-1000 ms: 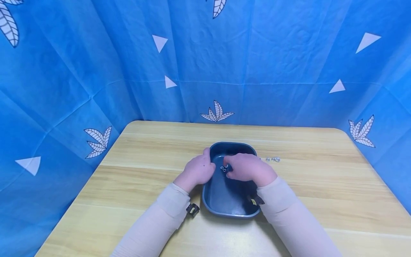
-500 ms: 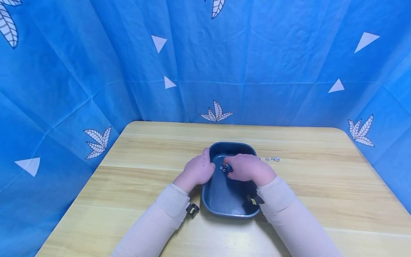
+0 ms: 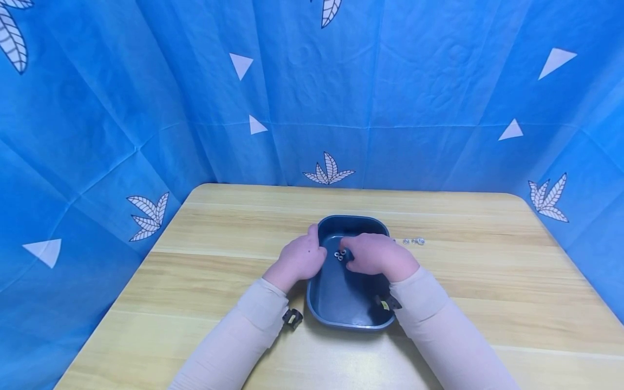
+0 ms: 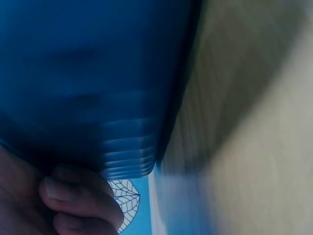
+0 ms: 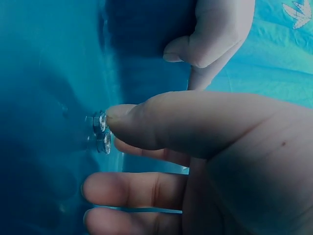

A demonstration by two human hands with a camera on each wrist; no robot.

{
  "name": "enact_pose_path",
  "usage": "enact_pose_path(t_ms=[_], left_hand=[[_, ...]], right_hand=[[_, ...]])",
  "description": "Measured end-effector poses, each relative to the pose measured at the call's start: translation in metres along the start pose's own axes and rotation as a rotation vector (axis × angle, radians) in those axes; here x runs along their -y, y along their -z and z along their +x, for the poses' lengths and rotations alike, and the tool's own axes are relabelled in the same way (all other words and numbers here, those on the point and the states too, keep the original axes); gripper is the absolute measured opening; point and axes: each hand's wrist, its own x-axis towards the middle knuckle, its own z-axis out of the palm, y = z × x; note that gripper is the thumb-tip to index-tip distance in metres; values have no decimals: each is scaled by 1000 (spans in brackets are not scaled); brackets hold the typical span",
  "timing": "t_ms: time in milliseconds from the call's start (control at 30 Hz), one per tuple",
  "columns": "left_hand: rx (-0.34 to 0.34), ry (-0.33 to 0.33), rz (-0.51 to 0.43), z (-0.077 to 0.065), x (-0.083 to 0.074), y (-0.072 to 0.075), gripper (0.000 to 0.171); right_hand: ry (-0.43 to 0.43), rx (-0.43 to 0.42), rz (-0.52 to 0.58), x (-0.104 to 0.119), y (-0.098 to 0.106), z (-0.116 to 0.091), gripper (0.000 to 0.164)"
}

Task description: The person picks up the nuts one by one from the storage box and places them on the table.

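A dark blue plastic bin [image 3: 348,303] stands on the table. My left hand [image 3: 303,257] grips its left rim, thumb over the inside wall and fingers curled outside; the left wrist view shows these fingers [image 4: 80,198] below the rim. My right hand [image 3: 372,254] reaches down into the bin, index finger and thumb apart. Three small metal nuts [image 3: 340,258] lie close together on the bin's floor, right at the index fingertip. In the right wrist view the thumb tip overlaps the nuts [image 5: 103,143], while the other fingers extend toward the floor.
Several small metal pieces [image 3: 421,241], nut-like or ring-shaped, lie in a row on the wooden table [image 3: 219,260] right of the bin. A blue curtain [image 3: 292,81] with leaf and triangle prints hangs behind and around the sides.
The right thumb has shifted very slightly right, away from the nuts. Otherwise both hands, the bin and the nuts stay where they were.
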Motion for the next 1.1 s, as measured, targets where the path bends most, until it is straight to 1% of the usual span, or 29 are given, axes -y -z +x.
enact_pose_path(t_ms=[167, 400, 533, 733, 933, 1100], left_hand=[[-2, -4, 7, 0, 0, 0, 67], [7, -3, -11, 0, 0, 1, 68], [5, -1, -10, 0, -1, 1, 67], [0, -4, -8, 0, 0, 1, 67], [2, -1, -4, 0, 0, 1, 67], [6, 3, -6, 0, 0, 0, 68]], right_hand=[[1, 3, 2, -1, 0, 0, 29], [11, -7, 20, -2, -1, 0, 15], [15, 0, 38, -2, -2, -1, 10], [13, 0, 23, -3, -1, -1, 10], [36, -7, -9, -4, -1, -2, 15], [40, 1, -12, -3, -1, -2, 17]])
